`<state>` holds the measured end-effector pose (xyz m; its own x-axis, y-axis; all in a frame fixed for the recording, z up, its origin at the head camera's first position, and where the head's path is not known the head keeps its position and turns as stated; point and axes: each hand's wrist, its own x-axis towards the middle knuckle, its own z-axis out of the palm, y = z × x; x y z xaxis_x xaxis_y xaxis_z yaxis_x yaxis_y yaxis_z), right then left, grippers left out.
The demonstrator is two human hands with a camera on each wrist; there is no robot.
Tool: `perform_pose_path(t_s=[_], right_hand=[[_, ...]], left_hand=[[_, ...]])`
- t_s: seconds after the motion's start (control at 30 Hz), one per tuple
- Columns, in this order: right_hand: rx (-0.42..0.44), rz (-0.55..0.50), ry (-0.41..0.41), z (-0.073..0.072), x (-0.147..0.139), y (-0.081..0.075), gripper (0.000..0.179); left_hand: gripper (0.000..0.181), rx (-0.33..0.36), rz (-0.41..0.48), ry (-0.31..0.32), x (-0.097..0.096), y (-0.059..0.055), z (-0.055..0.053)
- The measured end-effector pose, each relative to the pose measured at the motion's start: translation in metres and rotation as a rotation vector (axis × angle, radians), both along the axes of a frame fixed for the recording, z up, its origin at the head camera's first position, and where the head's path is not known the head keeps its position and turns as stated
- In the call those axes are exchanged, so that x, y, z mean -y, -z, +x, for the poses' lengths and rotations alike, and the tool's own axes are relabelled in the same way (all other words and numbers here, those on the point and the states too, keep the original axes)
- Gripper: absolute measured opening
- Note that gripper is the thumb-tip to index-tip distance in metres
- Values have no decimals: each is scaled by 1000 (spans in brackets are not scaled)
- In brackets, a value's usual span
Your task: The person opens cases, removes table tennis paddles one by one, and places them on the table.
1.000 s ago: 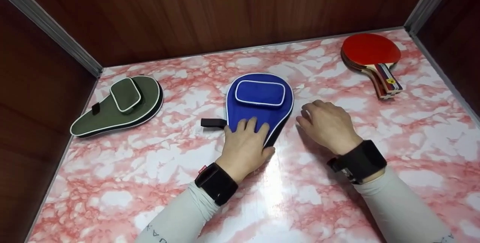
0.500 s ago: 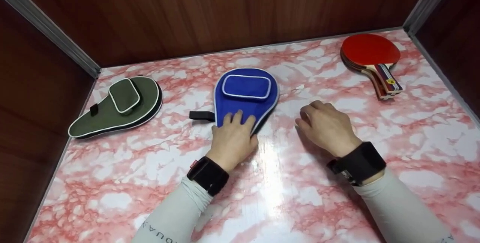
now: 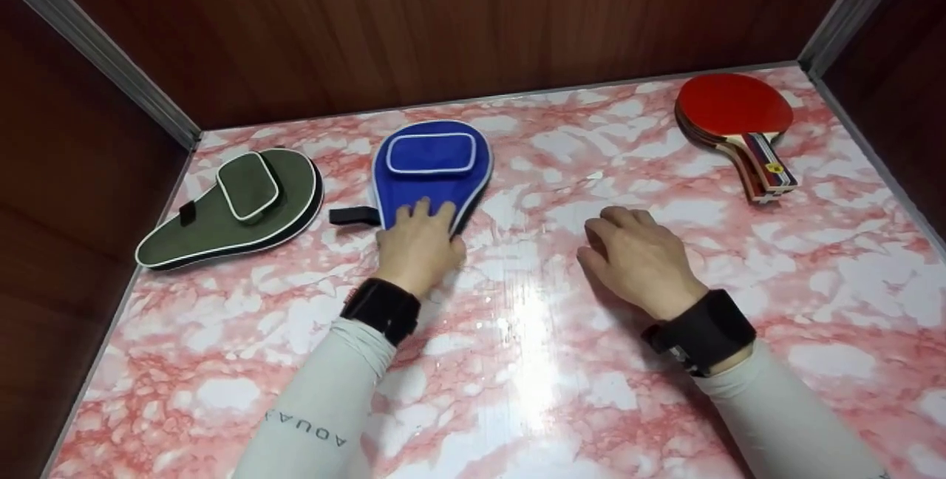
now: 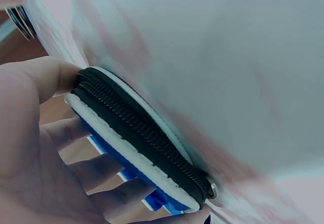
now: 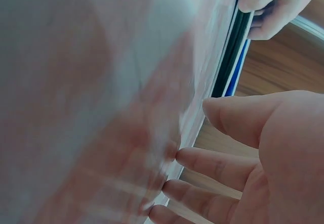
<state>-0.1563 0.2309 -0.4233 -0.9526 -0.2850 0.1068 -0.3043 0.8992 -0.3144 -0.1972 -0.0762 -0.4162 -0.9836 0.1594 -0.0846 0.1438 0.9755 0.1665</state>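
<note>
My left hand grips the narrow end of a blue table tennis bat case with white piping, lying flat on the table. Thumb and little finger hold its sides while the other fingers lie over the top; the palm hides the tip. A black strap sticks out to the left of the case. The left wrist view shows its black zip with a metal pull at one end. My right hand rests to the right, holding nothing, its fingers loosely bent and fingertips at the tabletop.
An olive green bat case lies at the left. Stacked table tennis bats, the top one red, lie at the back right. Dark wooden panels stand behind and at both sides of the marbled table.
My left hand has slid the blue bat case leftward and slightly away, closer to the green case. The right hand has stayed nearly in place.
</note>
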Motion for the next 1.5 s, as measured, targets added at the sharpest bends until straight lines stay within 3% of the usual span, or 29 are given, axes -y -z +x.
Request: perform_pose_path(t_s=[0.3,0.53,0.77,0.97,1.1,1.23,1.37,1.5], right_hand=[[20,7,0,0,4,1,47],[10,-5,-2,1,6,2,45],[46,-2,-4,2,8,2,45],[27,-6,-16,2,8,3,44],[21,-11,-19,2,7,3,43],[28,-10,-13,1,5,1,45],[27,-2,-7,0,2,0,46],[20,-1,-5,-1,0,-1,46]], left_hand=[[56,27,18,-119,31,-2,-21],[55,43,43,-176,47,-1,-34],[58,54,50,-233,61,4,-41],[57,33,51,-263,65,6,-43],[60,-20,60,-244,69,2,-39],[61,-152,71,-217,81,-7,-34],[60,-266,71,-212,106,-17,-31],[65,-257,78,-266,143,-25,-29]])
